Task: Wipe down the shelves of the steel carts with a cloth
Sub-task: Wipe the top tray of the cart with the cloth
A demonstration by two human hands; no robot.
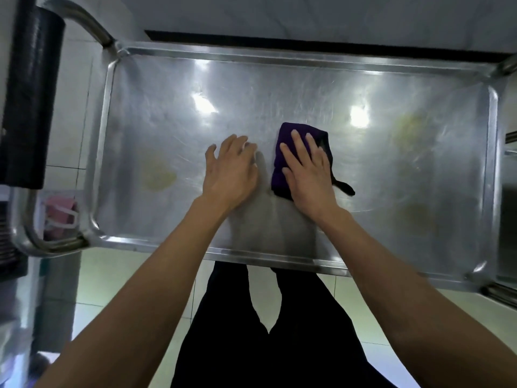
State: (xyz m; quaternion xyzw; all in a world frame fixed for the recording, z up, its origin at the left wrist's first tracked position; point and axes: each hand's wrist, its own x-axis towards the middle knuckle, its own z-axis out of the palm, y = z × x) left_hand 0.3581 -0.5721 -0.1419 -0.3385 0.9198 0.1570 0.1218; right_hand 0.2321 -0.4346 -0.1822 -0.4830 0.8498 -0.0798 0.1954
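Readable text: none in the head view.
Cart shelf [279, 88]: bare scratched steel with light glare and yellowish stains, no lettering, label or number.
Cloth [282, 152]: plain dark purple, no tag or brand that can be read.
Black roll [30, 102] at the cart's left end: no print to be made out.

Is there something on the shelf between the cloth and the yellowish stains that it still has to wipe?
Nothing visible. The right hand presses the purple cloth flat at mid-shelf. The steel shelf is bare between it and the stains at left and right. Only the left hand, open on the steel beside the cloth, lies toward the left stain.
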